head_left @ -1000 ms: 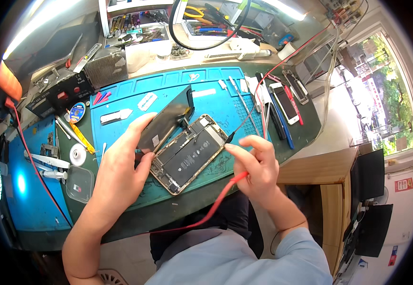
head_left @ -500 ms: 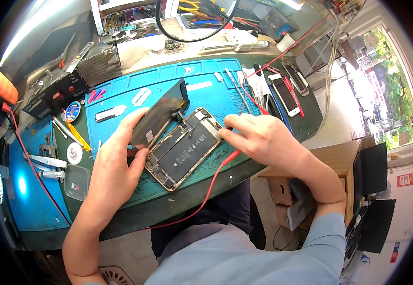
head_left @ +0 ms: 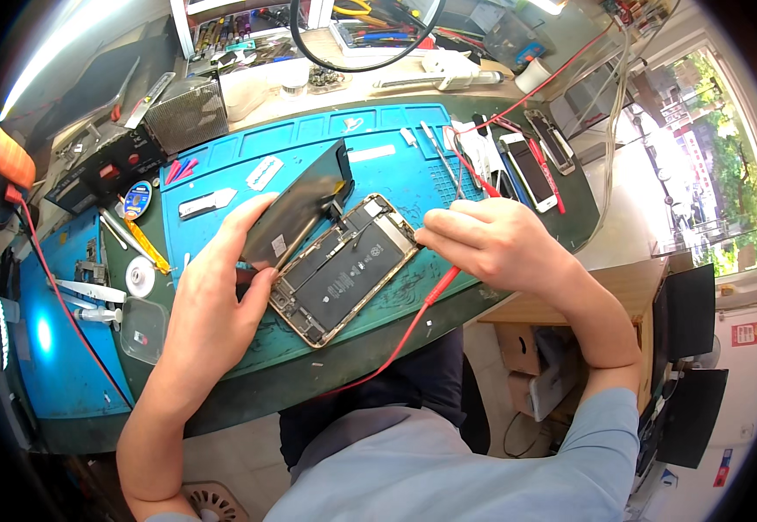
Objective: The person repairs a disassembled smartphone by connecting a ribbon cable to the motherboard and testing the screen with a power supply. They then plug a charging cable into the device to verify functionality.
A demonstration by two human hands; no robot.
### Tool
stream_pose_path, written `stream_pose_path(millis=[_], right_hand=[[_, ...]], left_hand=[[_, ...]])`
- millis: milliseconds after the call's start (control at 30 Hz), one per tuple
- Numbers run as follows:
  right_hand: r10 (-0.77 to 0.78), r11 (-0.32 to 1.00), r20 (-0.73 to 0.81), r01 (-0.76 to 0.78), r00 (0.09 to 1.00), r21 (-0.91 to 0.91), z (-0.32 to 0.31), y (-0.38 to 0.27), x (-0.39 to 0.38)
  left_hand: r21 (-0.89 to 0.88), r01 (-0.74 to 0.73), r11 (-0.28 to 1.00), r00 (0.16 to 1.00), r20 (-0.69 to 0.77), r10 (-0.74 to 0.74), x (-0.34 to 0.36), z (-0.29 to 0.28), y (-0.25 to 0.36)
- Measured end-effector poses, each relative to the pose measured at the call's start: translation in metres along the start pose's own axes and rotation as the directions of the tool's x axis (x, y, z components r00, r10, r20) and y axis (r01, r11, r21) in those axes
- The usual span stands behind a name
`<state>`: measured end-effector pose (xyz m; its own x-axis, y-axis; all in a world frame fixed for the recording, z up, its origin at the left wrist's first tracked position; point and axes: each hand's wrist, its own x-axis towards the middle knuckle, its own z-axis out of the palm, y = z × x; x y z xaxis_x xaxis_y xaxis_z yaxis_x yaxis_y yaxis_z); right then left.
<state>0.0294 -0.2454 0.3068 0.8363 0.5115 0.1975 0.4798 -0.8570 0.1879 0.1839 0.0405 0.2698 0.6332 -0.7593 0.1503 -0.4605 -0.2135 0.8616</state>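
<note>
Head cam: L hand point(head_left: 209, 300) pinches lower-L edge of phone screen point(head_left: 296, 213) btw thumb & fingers; screen tilted up, just beside L long side of opened phone body point(head_left: 343, 278); body lies flat, angled, on blue mat point(head_left: 396, 178), dark batt point(head_left: 354, 274) exposed. R hand point(head_left: 500, 244) holds red probe point(head_left: 442, 285), fingers bunched together w/ tips at/near body's R edge; contact & exact grip can't tell, hand covers it; red lead point(head_left: 396, 352) runs down twd bench edge. White phone point(head_left: 528, 174) well apart, upper R of R hand; white spool point(head_left: 140, 277) & clear box point(head_left: 143, 331) L of L hand.
</note>
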Motion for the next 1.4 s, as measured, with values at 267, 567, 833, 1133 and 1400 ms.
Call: stream_pose_path(millis=[267, 567, 833, 1133, 1400], right_hand=[[0.389, 0.906, -0.074, -0.367, 0.918, 0.21, 0.022, -0.026, -0.012], [0.39, 0.889, -0.209, -0.307, 0.897, 0.34, 0.034, -0.054, -0.021], [0.457, 0.887, -0.327, -0.398, 0.827, 0.234, 0.049, -0.045, -0.021], [0.655, 0.748, -0.336, -0.643, 0.677, 0.164, 0.047, -0.046, -0.026], [0.477, 0.812, -0.105, -0.392, 0.873, 0.432, 0.027, -0.04, -0.046]], left_hand=[[-0.005, 0.031, 1.0, 0.999, 0.033, -0.03, 0.001, -0.002, 0.004], [0.019, -0.039, 0.999, 0.997, -0.06, 0.04, 0.003, -0.005, -0.004], [-0.074, -0.002, 0.997, 1.0, -0.009, 0.001, 0.007, -0.01, -0.008], [-0.099, -0.009, 0.995, 0.999, -0.039, 0.005, 0.007, -0.005, -0.011], [-0.077, -0.015, 0.997, 0.999, -0.053, 0.011, 0.007, -0.003, -0.012]])
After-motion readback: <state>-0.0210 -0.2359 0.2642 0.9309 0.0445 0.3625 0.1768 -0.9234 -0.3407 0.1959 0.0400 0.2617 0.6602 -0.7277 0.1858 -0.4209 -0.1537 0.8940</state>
